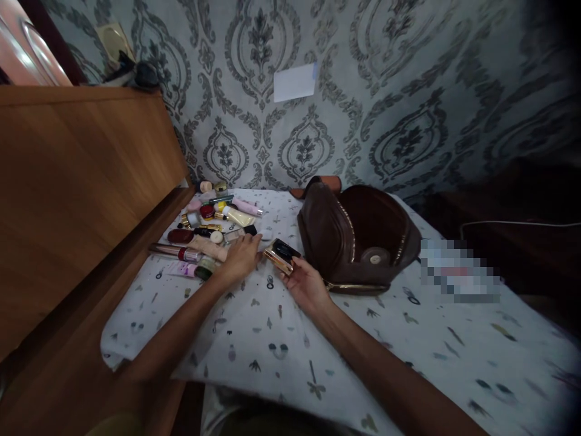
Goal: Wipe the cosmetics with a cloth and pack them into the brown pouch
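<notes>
Right fingers (293,283) closed on a glossy, gold-edged rectangular case (279,255), left fingers (247,243) of unclear grip, smooth brown bag (320,233) alongside.

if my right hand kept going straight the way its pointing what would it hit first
Most likely your left hand: the black-and-gold case in your right hand would lead and reach its fingers first. Depth is hard to judge, so it might pass above them.

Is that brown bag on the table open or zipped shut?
Open: the brown bag gapes wide, its gold zipper teeth parted along both edges, with the dark inside showing between them.
</notes>
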Action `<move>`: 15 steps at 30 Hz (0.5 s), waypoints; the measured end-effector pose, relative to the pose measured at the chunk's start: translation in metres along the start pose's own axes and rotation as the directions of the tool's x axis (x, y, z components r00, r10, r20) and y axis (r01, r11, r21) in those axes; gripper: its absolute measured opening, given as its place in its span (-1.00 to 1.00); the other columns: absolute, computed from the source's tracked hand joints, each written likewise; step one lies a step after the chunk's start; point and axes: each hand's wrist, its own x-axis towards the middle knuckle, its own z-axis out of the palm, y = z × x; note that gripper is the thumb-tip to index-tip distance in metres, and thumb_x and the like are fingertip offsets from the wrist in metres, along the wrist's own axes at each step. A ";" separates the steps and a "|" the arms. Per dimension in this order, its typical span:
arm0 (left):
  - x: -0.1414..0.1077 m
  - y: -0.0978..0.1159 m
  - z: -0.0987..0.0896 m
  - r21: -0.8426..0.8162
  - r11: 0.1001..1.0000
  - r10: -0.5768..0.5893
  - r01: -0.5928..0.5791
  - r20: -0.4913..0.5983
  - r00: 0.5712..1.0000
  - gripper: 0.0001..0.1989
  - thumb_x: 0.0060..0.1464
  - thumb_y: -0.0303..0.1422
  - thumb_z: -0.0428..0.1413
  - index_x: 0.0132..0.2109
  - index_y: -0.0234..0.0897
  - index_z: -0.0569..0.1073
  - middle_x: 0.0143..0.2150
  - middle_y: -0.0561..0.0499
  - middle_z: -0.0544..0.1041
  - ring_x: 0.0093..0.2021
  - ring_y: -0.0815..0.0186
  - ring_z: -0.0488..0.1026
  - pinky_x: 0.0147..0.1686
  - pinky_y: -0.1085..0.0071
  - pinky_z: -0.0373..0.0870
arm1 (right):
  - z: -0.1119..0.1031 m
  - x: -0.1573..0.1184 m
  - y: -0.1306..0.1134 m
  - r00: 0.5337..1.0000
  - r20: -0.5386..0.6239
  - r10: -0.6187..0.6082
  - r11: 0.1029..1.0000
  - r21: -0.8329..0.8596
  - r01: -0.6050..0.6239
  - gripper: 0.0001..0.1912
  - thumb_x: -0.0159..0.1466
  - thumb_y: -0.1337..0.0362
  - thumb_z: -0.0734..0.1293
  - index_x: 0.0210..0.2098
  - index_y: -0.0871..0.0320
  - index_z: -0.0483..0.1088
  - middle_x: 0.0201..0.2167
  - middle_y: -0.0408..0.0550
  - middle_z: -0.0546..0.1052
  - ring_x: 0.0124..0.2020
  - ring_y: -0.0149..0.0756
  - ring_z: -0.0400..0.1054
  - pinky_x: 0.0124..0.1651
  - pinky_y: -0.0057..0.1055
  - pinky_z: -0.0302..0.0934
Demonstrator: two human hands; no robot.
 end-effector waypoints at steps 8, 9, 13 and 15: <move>-0.001 -0.007 0.007 -0.412 0.905 -0.210 0.109 -0.208 0.955 -0.91 0.12 -0.45 0.07 -0.36 -0.24 0.39 -0.22 -0.13 0.46 0.01 0.03 0.38 0.15 0.04 0.22 | 0.003 -0.005 0.002 0.997 0.071 -0.035 0.999 0.005 0.034 -0.73 0.05 0.41 0.50 -0.35 0.05 0.37 -0.37 -0.26 0.61 -0.43 -0.39 0.47 -0.45 -0.48 0.37; -0.003 -0.007 0.007 -0.490 0.866 -0.243 0.105 -0.228 0.943 -0.91 0.12 -0.41 0.08 -0.37 -0.23 0.38 -0.21 -0.12 0.46 0.02 0.05 0.37 0.16 0.06 0.21 | 0.003 -0.004 0.002 0.997 0.073 -0.031 1.000 -0.002 0.031 -0.73 0.06 0.41 0.50 -0.35 0.05 0.36 -0.38 -0.27 0.61 -0.43 -0.39 0.46 -0.45 -0.47 0.37; -0.010 0.000 0.016 -0.810 0.581 -0.377 0.080 -0.180 0.909 -0.80 0.14 -0.19 0.07 -0.25 -0.23 0.45 -0.21 -0.05 0.51 -0.09 0.16 0.45 0.00 0.21 0.37 | 0.003 -0.004 0.003 0.994 0.108 -0.024 0.998 -0.054 0.030 -0.71 0.09 0.37 0.49 -0.26 0.01 0.38 -0.33 -0.28 0.60 -0.39 -0.39 0.47 -0.43 -0.46 0.38; -0.013 0.005 0.023 -0.921 0.381 -0.432 0.083 -0.098 0.897 -0.69 0.11 -0.10 0.08 -0.17 -0.24 0.47 -0.22 -0.04 0.55 -0.20 0.20 0.50 -0.20 0.29 0.45 | 0.003 -0.005 0.004 0.991 0.133 -0.010 0.997 -0.078 0.021 -0.68 0.11 0.34 0.49 -0.18 -0.01 0.40 -0.28 -0.27 0.60 -0.36 -0.39 0.47 -0.41 -0.45 0.39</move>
